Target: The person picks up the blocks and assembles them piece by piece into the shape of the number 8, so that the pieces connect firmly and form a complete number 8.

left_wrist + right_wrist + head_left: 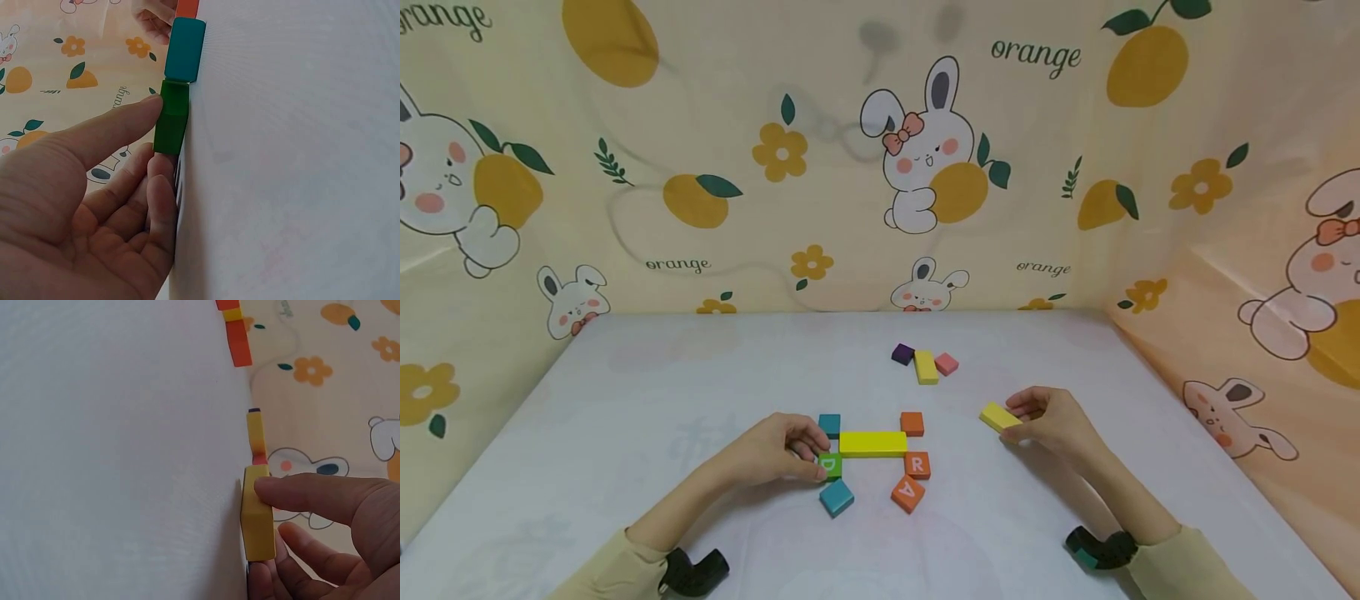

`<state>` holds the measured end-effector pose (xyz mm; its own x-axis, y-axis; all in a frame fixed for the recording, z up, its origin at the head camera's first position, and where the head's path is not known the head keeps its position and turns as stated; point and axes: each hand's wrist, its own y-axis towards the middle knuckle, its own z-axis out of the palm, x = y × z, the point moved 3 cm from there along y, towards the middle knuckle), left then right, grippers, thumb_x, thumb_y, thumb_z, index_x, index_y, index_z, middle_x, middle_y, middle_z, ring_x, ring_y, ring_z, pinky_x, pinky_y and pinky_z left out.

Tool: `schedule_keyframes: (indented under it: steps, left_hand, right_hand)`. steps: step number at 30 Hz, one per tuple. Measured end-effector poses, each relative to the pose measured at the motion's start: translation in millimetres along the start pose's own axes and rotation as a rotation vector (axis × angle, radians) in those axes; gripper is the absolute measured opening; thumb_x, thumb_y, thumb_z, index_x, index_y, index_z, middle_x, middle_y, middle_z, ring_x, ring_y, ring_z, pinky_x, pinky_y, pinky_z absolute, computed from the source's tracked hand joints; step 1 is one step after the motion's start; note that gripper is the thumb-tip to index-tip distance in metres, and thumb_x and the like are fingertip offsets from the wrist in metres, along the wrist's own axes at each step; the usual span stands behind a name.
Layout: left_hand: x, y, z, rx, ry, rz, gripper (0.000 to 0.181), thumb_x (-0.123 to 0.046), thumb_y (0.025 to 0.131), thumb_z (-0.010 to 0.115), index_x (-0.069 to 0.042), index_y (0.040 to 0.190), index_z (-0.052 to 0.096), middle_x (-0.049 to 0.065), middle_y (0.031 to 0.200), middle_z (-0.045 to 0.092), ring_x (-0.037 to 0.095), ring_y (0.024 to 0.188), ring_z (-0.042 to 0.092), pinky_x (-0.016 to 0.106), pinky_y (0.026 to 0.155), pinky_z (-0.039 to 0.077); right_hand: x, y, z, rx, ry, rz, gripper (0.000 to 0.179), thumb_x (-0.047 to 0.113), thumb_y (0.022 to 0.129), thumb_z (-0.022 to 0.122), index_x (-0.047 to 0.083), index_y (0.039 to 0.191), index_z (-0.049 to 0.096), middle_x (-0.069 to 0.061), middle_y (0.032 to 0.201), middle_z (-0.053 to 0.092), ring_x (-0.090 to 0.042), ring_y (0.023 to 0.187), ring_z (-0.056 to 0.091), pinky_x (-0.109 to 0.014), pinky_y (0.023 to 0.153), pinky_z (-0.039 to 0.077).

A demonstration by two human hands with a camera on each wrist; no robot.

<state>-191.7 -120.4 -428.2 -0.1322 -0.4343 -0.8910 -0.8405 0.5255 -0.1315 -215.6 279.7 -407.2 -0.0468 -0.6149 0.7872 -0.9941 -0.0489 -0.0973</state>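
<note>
My left hand (775, 450) pinches a green block (831, 467) marked with a D, its thumb on the block's near side. In the left wrist view the thumb lies on that green block (172, 119). A long yellow block (872, 444) lies flat just right of it. Teal blocks (837, 499) sit before and behind the green one. Off to the right, my right hand (1060, 423) holds a shorter yellow block (998, 417) between thumb and fingers. That yellow block (257, 531) is low over or on the white surface in the right wrist view.
Orange blocks stand along the long yellow block's right end, among them an R block (917, 465) and a turned A block (907, 494). Farther back lie a purple block (902, 354), another yellow block (927, 367) and a pink block (947, 364). A printed cloth (850, 217) hangs behind.
</note>
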Motion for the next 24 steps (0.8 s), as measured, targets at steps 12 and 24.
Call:
schedule_keyframes:
  steps: [12,24]
  left_hand:
    - [-1.3,-1.4,0.0,-0.002,0.001,0.0,0.033,-0.016,0.079,0.084,-0.007,0.106,0.066,0.003,0.096,0.065,0.021,0.086,0.057,0.028,0.076,0.05]
    - [-2.3,-1.0,0.0,-0.001,-0.015,-0.008,0.034,-0.017,0.079,0.084,-0.006,0.106,0.066,0.004,0.096,0.065,0.021,0.087,0.057,0.028,0.077,0.05]
  right_hand:
    - [0.6,1.0,-0.3,0.015,0.001,0.008,0.047,0.005,0.072,0.088,-0.004,0.111,0.064,-0.012,0.099,0.064,-0.026,0.09,0.057,-0.026,0.078,0.05]
    - [2.6,0.6,-0.2,-0.014,-0.032,-0.04,0.046,0.01,0.074,0.087,-0.002,0.112,0.064,-0.009,0.101,0.065,-0.025,0.092,0.058,-0.029,0.08,0.05]
